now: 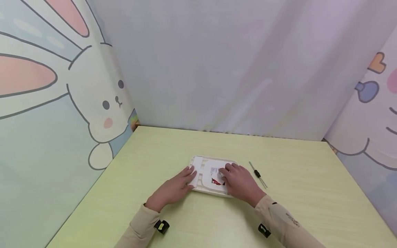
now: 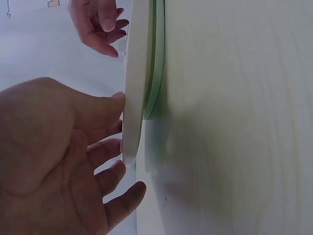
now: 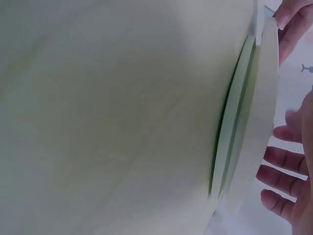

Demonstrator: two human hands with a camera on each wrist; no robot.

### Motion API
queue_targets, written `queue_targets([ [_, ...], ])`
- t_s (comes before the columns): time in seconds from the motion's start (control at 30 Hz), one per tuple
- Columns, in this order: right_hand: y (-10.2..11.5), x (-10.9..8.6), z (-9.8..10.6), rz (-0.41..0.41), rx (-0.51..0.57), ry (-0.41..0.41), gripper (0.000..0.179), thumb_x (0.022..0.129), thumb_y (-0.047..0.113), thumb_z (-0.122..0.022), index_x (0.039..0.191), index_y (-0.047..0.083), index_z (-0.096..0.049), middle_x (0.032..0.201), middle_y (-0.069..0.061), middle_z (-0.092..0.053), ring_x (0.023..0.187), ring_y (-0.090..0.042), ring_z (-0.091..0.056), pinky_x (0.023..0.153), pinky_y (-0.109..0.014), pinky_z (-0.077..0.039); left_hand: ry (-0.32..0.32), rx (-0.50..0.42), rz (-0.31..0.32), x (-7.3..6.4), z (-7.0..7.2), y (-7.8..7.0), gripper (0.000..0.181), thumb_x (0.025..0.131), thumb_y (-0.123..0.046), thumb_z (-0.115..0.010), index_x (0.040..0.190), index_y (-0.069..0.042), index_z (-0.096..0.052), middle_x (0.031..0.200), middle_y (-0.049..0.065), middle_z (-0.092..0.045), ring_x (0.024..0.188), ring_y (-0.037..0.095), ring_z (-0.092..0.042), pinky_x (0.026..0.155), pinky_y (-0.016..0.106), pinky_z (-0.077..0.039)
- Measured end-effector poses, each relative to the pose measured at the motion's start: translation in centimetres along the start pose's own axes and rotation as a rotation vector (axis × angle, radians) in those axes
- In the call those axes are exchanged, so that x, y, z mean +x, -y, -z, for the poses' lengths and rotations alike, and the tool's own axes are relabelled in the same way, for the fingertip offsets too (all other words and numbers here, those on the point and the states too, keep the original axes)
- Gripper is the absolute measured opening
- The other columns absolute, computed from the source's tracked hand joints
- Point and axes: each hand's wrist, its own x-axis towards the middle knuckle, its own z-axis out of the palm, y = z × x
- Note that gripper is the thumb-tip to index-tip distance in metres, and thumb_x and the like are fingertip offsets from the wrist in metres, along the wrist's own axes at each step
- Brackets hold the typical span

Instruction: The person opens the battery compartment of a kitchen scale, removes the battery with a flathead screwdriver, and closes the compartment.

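Note:
A white plastic panel (image 1: 203, 188) with rounded corners and a raised rim lies on the table. A printed label with a red patch (image 1: 216, 181) shows on its upper face. My left hand (image 1: 181, 182) rests on the panel's left end, fingers fairly straight; in the left wrist view the thumb of this hand (image 2: 63, 142) touches the panel's side (image 2: 134, 88). Over the right part, my right hand (image 1: 240, 181) bends its fingers down beside the label. Whether its fingertips pinch anything is hidden. A pale green layer (image 3: 230, 127) shows beneath the white side in the right wrist view.
A thin screwdriver-like tool with a black middle (image 1: 257, 173) lies right of the panel. The pale yellow-green table (image 1: 310, 193) extends around it. A plain curtain (image 1: 217, 69) hangs behind the table, and cartoon-printed sheets (image 1: 102, 117) stand at both sides.

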Motion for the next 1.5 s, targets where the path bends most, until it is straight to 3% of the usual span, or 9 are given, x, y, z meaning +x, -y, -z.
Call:
queue_targets([
  [0.1, 0.0, -0.1, -0.3, 0.015, 0.045, -0.002, 0.028, 0.096, 0.027, -0.077, 0.121, 0.016, -0.074, 0.097, -0.001, -0.060, 0.082, -0.017, -0.049, 0.073, -0.032, -0.051, -0.001, -0.004, -0.003, -0.1, 0.0, 0.0, 0.056, 0.109, -0.023, -0.057, 0.161, -0.007, -0.043, 0.174, 0.008, -0.031, 0.164, 0.030, -0.025, 0.127, 0.054, -0.036],
  [0.2, -0.2, 0.0, -0.4, 0.001, 0.072, 0.009, 0.029, 0.094, 0.024, -0.079, 0.122, 0.018, -0.074, 0.101, -0.002, -0.060, 0.085, -0.018, -0.049, 0.074, -0.033, -0.050, 0.002, -0.005, -0.003, -0.1, 0.1, 0.0, 0.057, 0.110, -0.024, -0.057, 0.162, -0.007, -0.042, 0.175, 0.008, -0.030, 0.164, 0.030, -0.024, 0.127, 0.055, -0.036],
  [0.47, -1.3, 0.1, -0.9, -0.120, 0.104, 0.029, 0.035, 0.094, 0.014, -0.079, 0.129, 0.018, -0.074, 0.111, -0.006, -0.064, 0.093, -0.023, -0.055, 0.081, -0.038, -0.053, 0.004, -0.027, -0.005, -0.3, 0.4, -0.3, 0.056, 0.109, -0.022, -0.057, 0.161, -0.005, -0.043, 0.174, 0.010, -0.032, 0.163, 0.032, -0.025, 0.127, 0.056, -0.034],
  [0.67, -1.4, 0.3, -0.8, -0.178, 0.119, 0.061, 0.045, 0.099, 0.016, -0.073, 0.143, 0.012, -0.064, 0.120, -0.011, -0.067, 0.105, -0.029, -0.061, 0.093, -0.047, -0.056, 0.008, -0.023, 0.014, -0.5, 0.5, -0.2, 0.056, 0.110, -0.023, -0.056, 0.162, -0.007, -0.042, 0.175, 0.008, -0.030, 0.164, 0.031, -0.023, 0.129, 0.054, -0.033],
  [0.77, -2.2, 0.0, -0.2, -0.254, 0.137, 0.054, 0.042, 0.099, 0.011, -0.068, 0.140, 0.006, -0.062, 0.123, -0.013, -0.067, 0.110, -0.033, -0.062, 0.098, -0.051, -0.056, 0.004, -0.031, 0.007, -0.5, 0.4, -0.1, 0.056, 0.110, -0.022, -0.056, 0.162, -0.006, -0.042, 0.174, 0.010, -0.030, 0.164, 0.032, -0.024, 0.128, 0.055, -0.033],
  [1.0, -6.0, -2.4, 1.7, -0.442, 0.082, 0.036, 0.033, 0.094, 0.007, -0.065, 0.123, -0.006, -0.059, 0.111, -0.024, -0.062, 0.096, -0.041, -0.060, 0.079, -0.056, -0.055, 0.004, 0.011, -0.009, -0.5, -0.2, -0.1, 0.057, 0.110, -0.026, -0.056, 0.162, -0.005, -0.042, 0.174, 0.012, -0.031, 0.163, 0.033, -0.026, 0.127, 0.056, -0.035],
  [1.2, -8.0, -4.2, 1.7, -0.560, 0.092, 0.198, 0.029, 0.094, 0.016, -0.062, 0.105, -0.009, -0.052, 0.094, -0.023, -0.055, 0.079, -0.038, -0.056, 0.065, -0.054, -0.052, -0.007, 0.065, -0.008, -0.7, 0.0, -0.6, 0.057, 0.109, -0.026, -0.058, 0.161, -0.006, -0.044, 0.173, 0.011, -0.033, 0.163, 0.032, -0.027, 0.127, 0.053, -0.037],
  [1.33, -8.3, -4.6, 1.4, -0.591, 0.142, 0.285, 0.030, 0.098, 0.019, -0.063, 0.102, -0.009, -0.051, 0.089, -0.021, -0.056, 0.070, -0.033, -0.056, 0.058, -0.048, -0.051, 0.000, 0.074, -0.004, -0.8, 0.4, -1.0, 0.056, 0.109, -0.024, -0.057, 0.160, -0.005, -0.044, 0.172, 0.012, -0.034, 0.162, 0.033, -0.028, 0.127, 0.053, -0.037],
  [1.5, -8.3, -5.1, 0.7, -0.554, 0.154, 0.254, 0.022, 0.101, 0.014, -0.059, 0.100, -0.006, -0.050, 0.079, -0.015, -0.056, 0.058, -0.029, -0.053, 0.049, -0.043, -0.046, 0.009, 0.058, -0.004, -0.7, 0.6, -1.2, 0.056, 0.110, -0.024, -0.057, 0.161, -0.004, -0.043, 0.173, 0.013, -0.034, 0.163, 0.034, -0.027, 0.127, 0.055, -0.036],
])
